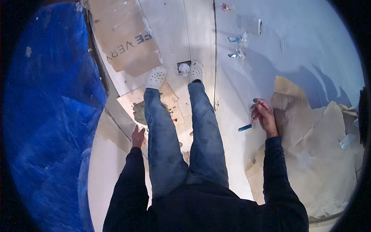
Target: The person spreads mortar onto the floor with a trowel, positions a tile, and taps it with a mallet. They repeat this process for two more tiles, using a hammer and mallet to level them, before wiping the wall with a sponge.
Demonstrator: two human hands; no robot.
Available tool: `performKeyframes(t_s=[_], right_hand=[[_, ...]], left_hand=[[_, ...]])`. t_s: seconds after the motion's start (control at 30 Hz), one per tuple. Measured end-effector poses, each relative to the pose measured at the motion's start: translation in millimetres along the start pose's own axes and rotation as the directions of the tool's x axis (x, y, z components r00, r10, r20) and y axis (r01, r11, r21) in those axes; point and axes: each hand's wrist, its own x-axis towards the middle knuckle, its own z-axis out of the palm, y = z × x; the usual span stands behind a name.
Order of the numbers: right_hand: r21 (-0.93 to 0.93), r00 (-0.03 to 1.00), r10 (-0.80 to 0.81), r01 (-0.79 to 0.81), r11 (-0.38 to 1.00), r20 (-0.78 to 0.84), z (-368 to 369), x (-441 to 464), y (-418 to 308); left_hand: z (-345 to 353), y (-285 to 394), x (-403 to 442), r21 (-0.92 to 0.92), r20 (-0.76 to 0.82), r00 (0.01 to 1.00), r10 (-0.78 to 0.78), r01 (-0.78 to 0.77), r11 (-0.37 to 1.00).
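My left hand (138, 135) hangs low beside my left leg, fingers apart, near the lower edge of a light board (176, 104). A patch of grey mortar-like paste (140, 113) lies on that board, partly hidden by my leg. To the right, my right hand (264, 116) is raised, its fingers bent but apart, with grey smears on the fingertips. Just below them is a short blue strip (244, 127) with something whitish at its end; whether the fingers touch it I cannot tell.
A blue tarp (50, 116) covers the left side. Printed brown cardboard (123, 34) lies ahead, near crumpled white material (184, 69) between my white clogs. Crumpled brown paper (309, 143) spreads at right. Small blue-and-clear scraps (234, 39) dot the pale surface at upper right.
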Motion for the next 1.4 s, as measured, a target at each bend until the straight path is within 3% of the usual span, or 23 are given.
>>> performKeyframes(t_s=[0.07, 0.13, 0.27, 0.4, 0.7, 0.8, 0.87, 0.93, 1.0, 1.07, 1.13, 1.27, 1.4], right_hand=[[0.026, 0.999, 0.002, -0.001, 1.000, -0.034, -2, -4, 7], [0.081, 0.999, -0.020, 0.016, 0.997, 0.050, -7, 0, 13], [0.117, 0.992, -0.035, 0.021, 0.993, 0.117, -15, 1, 20], [0.108, 0.992, -0.061, 0.050, 0.993, 0.107, -18, 4, 25], [0.046, 0.991, -0.081, 0.077, 0.996, 0.107, -14, -3, 27], [0.109, 0.992, -0.102, 0.093, 0.990, 0.078, -4, -12, 44], [0.181, 0.992, -0.106, 0.091, 0.979, 0.074, 2, -15, 72], [0.287, 0.986, -0.157, 0.134, 0.949, 0.057, 11, -11, 95], [0.361, 0.991, -0.126, 0.104, 0.927, 0.038, 19, -9, 127], [0.408, 0.990, -0.141, 0.116, 0.905, 0.031, 34, -13, 164], [0.466, 0.996, -0.085, 0.073, 0.882, 0.006, 55, -15, 203], [0.615, 0.999, -0.044, 0.018, 0.788, 0.028, 95, -10, 288], [0.788, 0.994, 0.061, -0.105, 0.606, 0.086, 133, 16, 387]], left_hand=[[12, -10, -6, -0.060, -0.008, 0.999, -0.046, 0.046, 0.997], [20, -3, -9, -0.007, 0.041, 0.991, -0.127, 0.127, 0.992], [48, -17, 5, -0.037, 0.043, 0.997, -0.066, 0.067, 0.997], [88, -81, 65, -0.082, 0.080, 0.991, 0.105, -0.098, 0.992], [-18, 33, 18, 0.167, -0.038, 0.999, -0.005, 0.011, 0.986], [-45, 48, 47, 0.210, -0.065, 0.994, 0.089, -0.074, 0.975], [-60, 32, 87, 0.293, -0.085, 0.946, 0.313, -0.277, 0.915], [-82, 74, 88, 0.497, -0.043, 0.962, 0.268, -0.212, 0.842], [-90, 104, 108, 0.594, -0.056, 0.947, 0.317, -0.223, 0.773], [-91, 119, 152, 0.634, -0.023, 0.942, 0.334, -0.244, 0.734], [-78, 158, 152, 0.591, -0.072, 0.859, 0.507, -0.373, 0.715], [-28, 216, 207, 0.620, -0.023, 0.755, 0.655, -0.503, 0.602], [40, 285, 213, 0.598, -0.029, 0.694, 0.719, -0.565, 0.569]])
